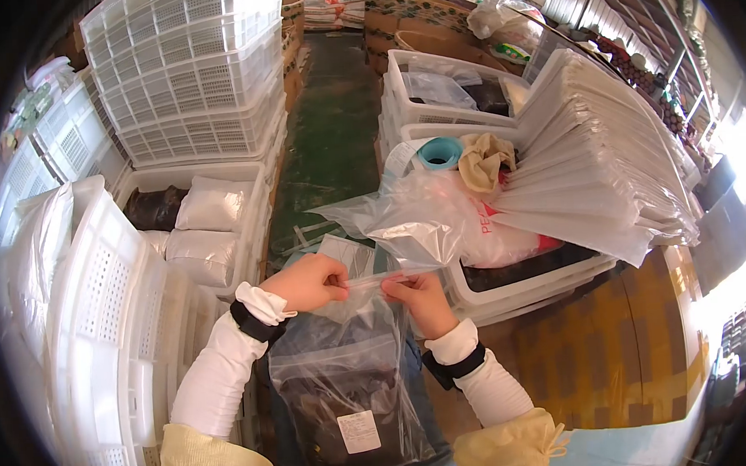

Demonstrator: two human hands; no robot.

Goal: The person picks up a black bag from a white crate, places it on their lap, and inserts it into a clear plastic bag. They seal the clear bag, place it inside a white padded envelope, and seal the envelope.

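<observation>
A clear plastic bag [332,341] hangs over my lap, with dark material in its lower part and a printed white label [359,432] near the bottom. My left hand [310,283] pinches the left side of its top edge between thumb and fingers. At the right side of the same edge, my right hand [421,300] is closed in a pinch. The edge is stretched taut between both hands. Just beyond them, another crumpled clear bag [411,231] lies against the crates. A printed sheet [349,259] shows behind my left hand.
White perforated crates [188,82] are stacked high on the left. One crate [257,184] holds silvery packages. On the right, flat white bags [592,154], a blue tape roll [440,152] and a beige cloth [485,161] top other crates. A taped cardboard box [606,339] stands right.
</observation>
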